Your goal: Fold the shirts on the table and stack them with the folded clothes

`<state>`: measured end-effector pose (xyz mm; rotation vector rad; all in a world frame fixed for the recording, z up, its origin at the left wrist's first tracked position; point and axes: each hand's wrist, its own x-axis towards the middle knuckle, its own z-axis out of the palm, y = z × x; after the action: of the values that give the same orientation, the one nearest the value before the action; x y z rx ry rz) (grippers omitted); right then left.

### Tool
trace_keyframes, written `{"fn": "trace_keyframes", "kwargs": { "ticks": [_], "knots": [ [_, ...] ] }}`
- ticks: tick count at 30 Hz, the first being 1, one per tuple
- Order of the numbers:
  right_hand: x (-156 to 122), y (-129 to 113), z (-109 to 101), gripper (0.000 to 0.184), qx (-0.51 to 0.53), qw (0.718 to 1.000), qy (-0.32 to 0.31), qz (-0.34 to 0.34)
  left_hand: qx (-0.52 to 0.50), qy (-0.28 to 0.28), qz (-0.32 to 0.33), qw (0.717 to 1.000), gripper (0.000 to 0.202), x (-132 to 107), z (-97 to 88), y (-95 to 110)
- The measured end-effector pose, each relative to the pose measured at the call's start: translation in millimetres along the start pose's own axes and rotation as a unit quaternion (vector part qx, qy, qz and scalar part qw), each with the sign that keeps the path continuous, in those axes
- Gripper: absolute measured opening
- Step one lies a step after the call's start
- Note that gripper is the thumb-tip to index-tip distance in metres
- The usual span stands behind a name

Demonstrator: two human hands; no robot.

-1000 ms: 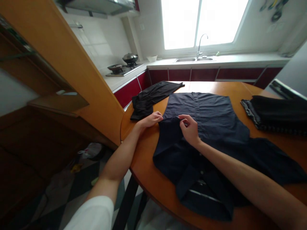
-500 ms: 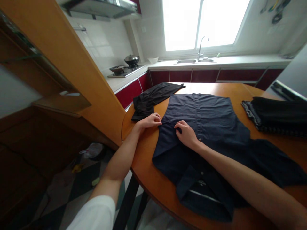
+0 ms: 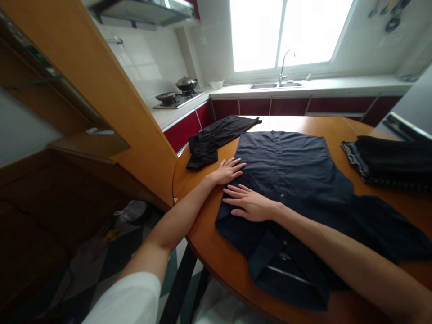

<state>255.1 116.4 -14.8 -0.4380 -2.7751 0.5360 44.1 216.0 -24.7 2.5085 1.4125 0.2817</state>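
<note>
A dark navy button shirt (image 3: 297,180) lies spread on a round wooden table (image 3: 216,261), its collar toward me and its left sleeve folded in over the body. My left hand (image 3: 229,171) lies flat and open at the shirt's left edge, fingers spread. Just below it my right hand (image 3: 248,204) rests palm down and open on the folded sleeve, fingers pointing left. Neither hand holds anything.
A black garment (image 3: 216,137) lies on the table's far left edge. Another dark folded garment (image 3: 391,164) sits at the right. A wooden partition (image 3: 111,99) stands left of the table. Behind are a stove (image 3: 175,96), a sink (image 3: 273,84) and a bright window.
Both hands let go of the pinched sleeve fabric and opened. They now lie flat on the shirt, the right hand lower and turned to the left.
</note>
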Motion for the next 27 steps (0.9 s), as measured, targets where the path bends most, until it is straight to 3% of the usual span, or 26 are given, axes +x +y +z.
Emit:
{"fn": "trace_keyframes", "kwargs": {
  "ticks": [2, 6, 10, 14, 22, 24, 27],
  "knots": [
    [-2.2, -3.2, 0.2, 0.058, 0.002, 0.999, -0.039, 0.008, 0.004, -0.015, -0.033, 0.999, 0.057, -0.6, 0.5, -4.9],
    [-5.4, -6.5, -4.9, 0.063, 0.035, 0.998, -0.05, -0.012, 0.003, 0.004, -0.06, 0.998, 0.055, 2.0, 2.1, -13.4],
    [-5.8, -9.9, -11.2, 0.05, 0.119, 0.989, -0.052, -0.067, 0.009, 0.043, -0.096, 0.994, 0.055, 6.2, 3.4, -19.5],
    [-3.9, -18.6, -12.5, 0.042, 0.203, 0.973, -0.071, -0.089, 0.013, 0.059, -0.087, 0.994, 0.052, 7.5, 3.2, -21.6],
    [-6.9, -51.2, -19.4, 0.051, 0.322, 0.916, -0.22, -0.093, 0.02, 0.06, -0.083, 0.995, 0.05, 8.8, 7.7, -24.3],
    [-6.0, -52.6, -22.7, 0.052, 0.36, 0.905, -0.201, -0.106, 0.002, 0.077, -0.071, 0.995, 0.047, 10.3, 7.3, -28.1],
    [-2.5, -42.7, -24.0, 0.054, 0.331, 0.942, -0.044, -0.039, -0.052, 0.147, -0.053, 0.986, 0.044, 12.0, 3.3, -35.4]
  ]
}}
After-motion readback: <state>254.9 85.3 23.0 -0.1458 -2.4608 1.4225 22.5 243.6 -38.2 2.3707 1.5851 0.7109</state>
